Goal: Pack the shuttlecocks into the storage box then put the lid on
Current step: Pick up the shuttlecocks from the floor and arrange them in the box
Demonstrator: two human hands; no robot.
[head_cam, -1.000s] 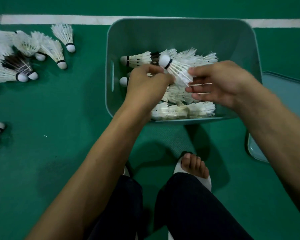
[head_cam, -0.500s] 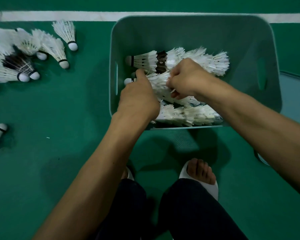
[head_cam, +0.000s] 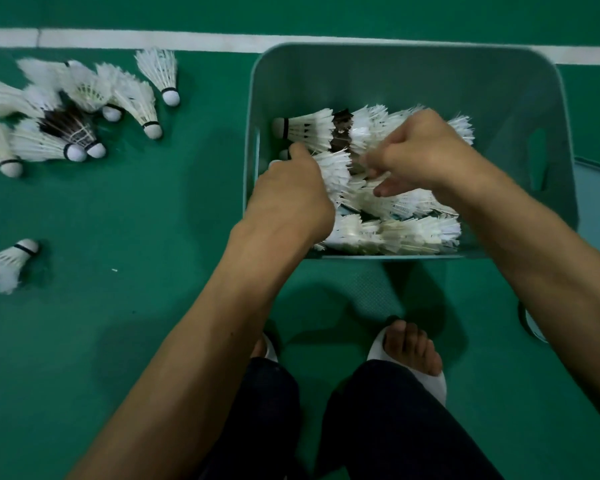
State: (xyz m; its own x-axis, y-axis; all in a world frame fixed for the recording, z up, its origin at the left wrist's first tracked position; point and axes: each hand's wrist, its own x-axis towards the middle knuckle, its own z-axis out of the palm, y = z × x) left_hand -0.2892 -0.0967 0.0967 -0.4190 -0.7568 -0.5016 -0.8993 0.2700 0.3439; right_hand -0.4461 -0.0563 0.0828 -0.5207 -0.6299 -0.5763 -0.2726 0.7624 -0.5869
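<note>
The teal storage box (head_cam: 409, 60) stands on the green floor, with several white shuttlecocks (head_cam: 395, 233) lying in rows inside it. Both my hands are down in the box. My left hand (head_cam: 291, 195) grips a shuttlecock (head_cam: 333, 168) at the box's left side, its fingers hidden under the hand. Just right of it, my right hand (head_cam: 420, 150) curls its fingers and thumb round the feathers of the same row; the fingertips are blurred. A pile of loose shuttlecocks (head_cam: 84, 109) lies on the floor to the left. The lid (head_cam: 598, 188) lies on the floor right of the box.
One shuttlecock (head_cam: 7, 261) lies alone at the left edge. A white court line (head_cam: 136, 39) runs behind the box. My feet in white slippers (head_cam: 413, 355) stand just in front of the box.
My right hand brought a shuttlecock down into the box and now works it among the feathers. My left hand stayed at the box's left side. The camera shifted a little.
</note>
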